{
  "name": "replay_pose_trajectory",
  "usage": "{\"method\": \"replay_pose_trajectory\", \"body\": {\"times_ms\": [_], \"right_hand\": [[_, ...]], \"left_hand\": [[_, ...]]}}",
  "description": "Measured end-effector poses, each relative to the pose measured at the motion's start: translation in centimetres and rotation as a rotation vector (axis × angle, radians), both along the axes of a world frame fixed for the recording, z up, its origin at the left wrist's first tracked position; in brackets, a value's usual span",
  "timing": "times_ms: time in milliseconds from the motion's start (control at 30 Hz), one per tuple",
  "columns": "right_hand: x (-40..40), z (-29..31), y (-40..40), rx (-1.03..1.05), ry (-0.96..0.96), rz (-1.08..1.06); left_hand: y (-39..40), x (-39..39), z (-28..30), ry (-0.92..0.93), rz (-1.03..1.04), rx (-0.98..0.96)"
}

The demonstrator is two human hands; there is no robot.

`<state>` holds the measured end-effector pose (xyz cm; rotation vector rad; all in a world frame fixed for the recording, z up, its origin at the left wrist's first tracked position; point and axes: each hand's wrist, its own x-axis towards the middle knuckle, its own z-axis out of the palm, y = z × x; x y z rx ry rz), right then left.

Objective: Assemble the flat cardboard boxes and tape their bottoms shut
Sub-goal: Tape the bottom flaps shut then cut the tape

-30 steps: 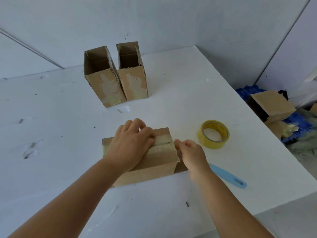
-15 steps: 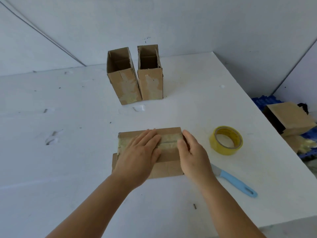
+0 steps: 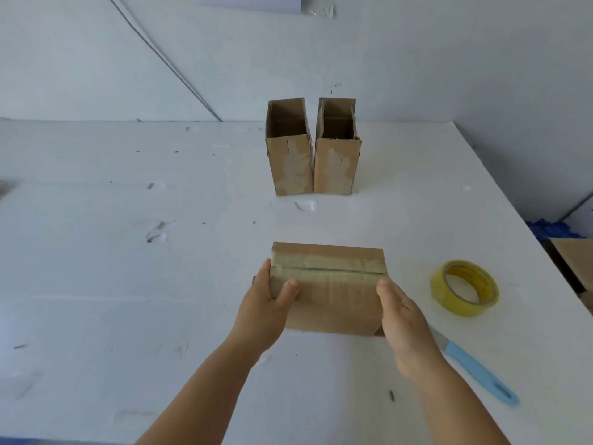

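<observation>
Lying on a scuffed white table (image 3: 96,284): taped cardboard box (image 3: 333,293), two upright open boxes (image 3: 313,165), yellow tape roll (image 3: 464,288), blue-handled knife (image 3: 475,369).

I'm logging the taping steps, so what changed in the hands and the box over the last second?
Both hands came off the taped seam on top of the box and moved out to its ends. The left hand now grips the left end, thumb on top; the right hand lies flat against the right end. The two upright boxes, tape roll and blue-handled knife stayed put.
</observation>
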<state>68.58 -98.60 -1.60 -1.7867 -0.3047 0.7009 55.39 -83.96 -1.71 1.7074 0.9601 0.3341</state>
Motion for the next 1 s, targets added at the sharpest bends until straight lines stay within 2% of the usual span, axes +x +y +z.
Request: {"method": "replay_pose_trajectory", "body": {"times_ms": [133,233,367,467,533,600,767,867,1000], "right_hand": [[0.2,0.6,-0.3,-0.090,0.037,0.061],[0.1,1.7,0.2,-0.054,0.048,0.089],[-0.5,3.9,1.9,0.087,0.020,0.115],[-0.9,5.9,4.1,0.252,0.111,0.101],[-1.4,6.7,5.6,0.386,0.192,0.062],[-1.7,6.6,7.0,0.436,0.223,0.047],[-3.1,6.8,10.4,0.567,0.309,0.181],[-3.8,6.9,12.5,0.605,0.255,0.216],[-5.2,7.0,15.5,0.525,0.004,0.264]], "left_hand": [[0.0,-0.6,0.9,-0.084,-0.024,-0.060],[0.5,-1.6,2.3,-0.162,0.018,0.022],[2.3,-3.6,3.9,-0.302,0.070,0.034],[3.8,-4.9,4.8,-0.301,0.047,0.120],[4.6,-5.4,5.3,-0.299,0.097,0.132],[5.5,-5.9,5.7,-0.294,0.137,0.123],[7.7,-6.3,7.0,-0.293,0.213,0.133],[9.4,-6.6,7.1,-0.335,0.211,0.142],[11.0,-6.1,7.3,-0.358,0.154,0.120]]}}
